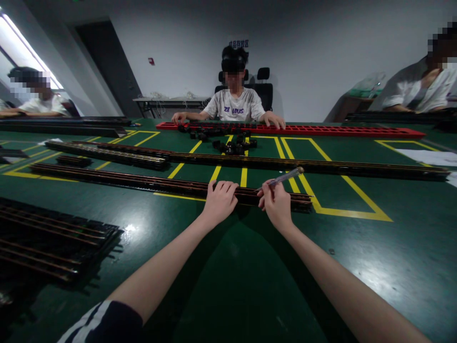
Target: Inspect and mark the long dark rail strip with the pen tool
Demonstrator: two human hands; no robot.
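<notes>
A long dark rail with copper-coloured strips (143,181) lies across the green table in front of me. My left hand (220,200) rests on the rail, fingers curled over its top. Just to the right, my right hand (276,204) is closed on a clear-handled screwdriver (285,177) whose handle points up and to the right; its tip is down at the rail, hidden by my fingers.
More long dark rails (307,166) lie further back and a stack (46,240) sits at the near left. A red rail (321,129) and small black parts (232,144) lie before a seated person opposite. Other people sit at the far left and right. Yellow lines mark the table (228,267).
</notes>
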